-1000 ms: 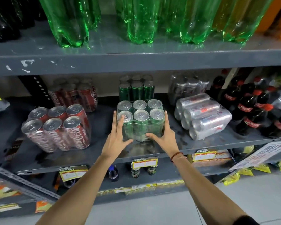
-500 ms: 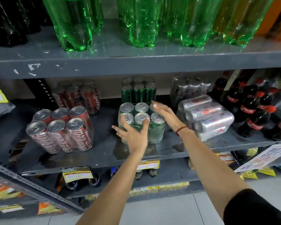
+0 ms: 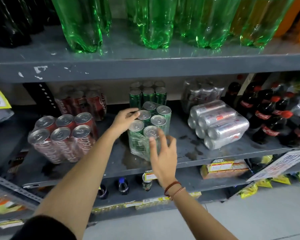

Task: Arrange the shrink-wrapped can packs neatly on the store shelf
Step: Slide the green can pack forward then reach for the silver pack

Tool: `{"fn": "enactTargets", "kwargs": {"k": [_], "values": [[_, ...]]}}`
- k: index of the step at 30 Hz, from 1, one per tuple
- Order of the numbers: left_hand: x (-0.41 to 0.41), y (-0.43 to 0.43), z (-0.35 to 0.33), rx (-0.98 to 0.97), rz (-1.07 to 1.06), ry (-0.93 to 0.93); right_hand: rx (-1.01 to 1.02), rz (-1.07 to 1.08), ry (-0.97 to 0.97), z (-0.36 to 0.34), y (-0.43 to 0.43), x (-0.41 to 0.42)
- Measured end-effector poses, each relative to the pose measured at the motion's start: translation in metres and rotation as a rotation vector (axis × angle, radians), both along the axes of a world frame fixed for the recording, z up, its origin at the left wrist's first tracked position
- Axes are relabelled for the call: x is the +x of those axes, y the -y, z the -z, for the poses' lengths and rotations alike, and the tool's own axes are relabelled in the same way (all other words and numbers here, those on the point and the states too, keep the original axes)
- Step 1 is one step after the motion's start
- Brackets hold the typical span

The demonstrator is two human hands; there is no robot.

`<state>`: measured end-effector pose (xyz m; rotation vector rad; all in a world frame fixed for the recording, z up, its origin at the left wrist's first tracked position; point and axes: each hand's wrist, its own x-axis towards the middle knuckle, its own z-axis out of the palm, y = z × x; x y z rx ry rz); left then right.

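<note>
Head view: a person's two bare hands work a green six-can pack [image 3: 150,130] standing upright near the front-middle of a grey store shelf [image 3: 180,161], turned askew to the shelf edge. The left hand [image 3: 124,121], fingers loosely curled, touches the pack's upper left side by the can tops; the right hand [image 3: 163,153] is spread open against its near right corner, neither grip closed on the film. Clear shrink-wrap, wrinkled and glossy, binds two rows of three silver-topped cans. Such a pack is likely heavy and rigid, its film slippery, so palms pressed on opposite sides look the surest hold. A red can pack [image 3: 62,137] stands to its left; a silver can pack [image 3: 218,123] lies tipped on its side to the right.
</note>
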<state>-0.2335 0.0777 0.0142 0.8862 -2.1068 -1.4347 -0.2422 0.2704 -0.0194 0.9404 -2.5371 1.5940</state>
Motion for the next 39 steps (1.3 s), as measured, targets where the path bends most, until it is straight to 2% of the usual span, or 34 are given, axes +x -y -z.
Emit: {"fn": "enactTargets", "kwargs": {"k": [3,5,7,10,12,16,19,23,26,29,32,34,35,37,39], "values": [[0.022,-0.045,0.009,-0.062,-0.396,-0.267,-0.125,0.007,0.035,-0.015,0.002,-0.045],[0.031,-0.096,0.020,-0.097,-0.540,-0.360,-0.092,-0.054,0.055,-0.027,0.013,-0.083],[0.029,-0.141,0.029,-0.048,-0.480,-0.349,0.022,-0.161,0.102,-0.037,0.028,-0.116],[0.009,-0.168,0.034,0.011,-0.386,-0.145,0.217,-0.368,0.152,-0.044,0.046,-0.146],[-0.005,-0.164,0.029,0.017,-0.405,-0.067,0.240,-0.426,0.221,-0.040,0.051,-0.151],[-0.001,-0.130,0.031,0.010,-0.410,-0.095,0.124,-0.321,0.218,-0.025,0.043,-0.142],[0.021,-0.081,0.034,-0.080,-0.201,-0.074,0.112,-0.237,0.142,-0.015,0.028,-0.130],[0.035,-0.033,0.023,-0.081,0.037,0.027,0.164,-0.118,0.012,-0.007,0.016,-0.103],[0.034,-0.026,0.022,-0.086,0.069,0.075,0.182,-0.066,0.020,-0.008,0.018,-0.092],[0.035,-0.029,0.017,-0.109,0.070,0.115,0.165,-0.109,0.047,-0.013,0.014,-0.091],[0.031,-0.032,0.001,-0.141,0.078,0.310,0.085,-0.181,0.113,-0.021,-0.005,-0.101],[0.021,-0.040,-0.019,-0.220,0.011,0.542,0.010,-0.119,0.113,-0.028,-0.023,-0.115],[0.013,-0.048,-0.031,-0.287,-0.038,0.587,-0.036,-0.061,0.106,-0.032,-0.035,-0.124],[-0.010,-0.066,-0.051,-0.428,-0.073,0.472,-0.116,0.070,0.061,-0.040,-0.059,-0.145],[-0.044,-0.091,-0.063,-0.473,0.028,0.290,-0.139,0.212,0.013,-0.044,-0.087,-0.173]]}}
